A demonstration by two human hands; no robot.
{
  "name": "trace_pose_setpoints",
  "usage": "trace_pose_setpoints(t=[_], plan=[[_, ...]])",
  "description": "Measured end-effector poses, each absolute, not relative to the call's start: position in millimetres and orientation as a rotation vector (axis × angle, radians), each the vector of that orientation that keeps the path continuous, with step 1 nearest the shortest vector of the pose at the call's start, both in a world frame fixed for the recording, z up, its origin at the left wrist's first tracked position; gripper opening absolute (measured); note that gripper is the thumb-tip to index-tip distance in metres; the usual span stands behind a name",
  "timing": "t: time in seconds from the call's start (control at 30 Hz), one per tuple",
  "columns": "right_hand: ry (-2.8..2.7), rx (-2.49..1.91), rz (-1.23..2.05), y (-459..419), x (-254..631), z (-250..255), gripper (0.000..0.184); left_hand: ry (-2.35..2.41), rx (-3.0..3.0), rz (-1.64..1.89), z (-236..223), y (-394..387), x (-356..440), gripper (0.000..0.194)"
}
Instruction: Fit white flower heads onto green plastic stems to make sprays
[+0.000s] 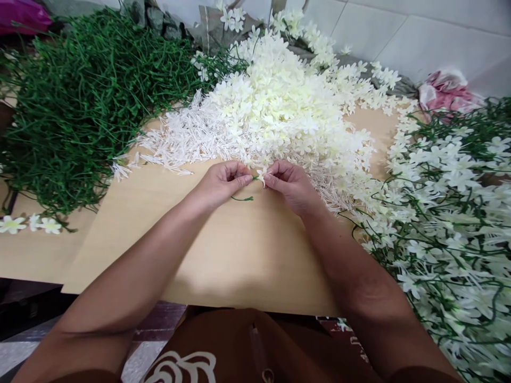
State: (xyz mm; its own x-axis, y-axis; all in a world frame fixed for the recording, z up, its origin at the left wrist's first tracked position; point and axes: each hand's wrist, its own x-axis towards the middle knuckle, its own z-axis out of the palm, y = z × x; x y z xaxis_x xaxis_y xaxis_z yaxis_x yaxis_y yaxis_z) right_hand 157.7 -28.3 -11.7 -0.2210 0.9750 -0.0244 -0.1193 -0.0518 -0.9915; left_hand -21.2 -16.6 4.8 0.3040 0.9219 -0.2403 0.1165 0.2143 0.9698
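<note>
My left hand (pixel 229 181) is closed in a pinch on a green plastic stem (pixel 243 199), whose lower end curves out beneath the fingers. Facing it, my right hand (pixel 288 183) pinches a small white artificial flower (pixel 261 177) between thumb and forefinger. Stem tip and flower meet, or nearly so, in the narrow gap between the hands; whether they are joined I cannot tell. Just beyond my fingers lies a big heap of loose white flower heads (pixel 279 101). Thin white stamens (pixel 191 135) are spread along its left side and front.
A large pile of green stems (pixel 91 96) fills the left. On the right are many white flowers on green stems (pixel 451 229). Several flowers (pixel 34 224) lie at the left edge. A pink and white cloth (pixel 449 93) sits by the tiled wall (pixel 383 32). Brown board (pixel 239 255) covers the work surface.
</note>
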Motion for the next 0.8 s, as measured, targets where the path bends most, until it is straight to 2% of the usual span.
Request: trace_pose_setpoints(t=[0.27,0.57,0.8], plan=[[-1.275,-1.075,1.289,-35,147,-17,0.042,1.106,1.144,0.832,4,-17,-19,0.032],[-1.195,-0.963,1.325,-35,145,-27,0.035,1.012,1.041,0.808,-1,-11,-21,0.039],[-1.121,-1.004,1.341,-41,135,-32,0.038,1.029,1.048,0.793,-2,-12,-18,0.039]])
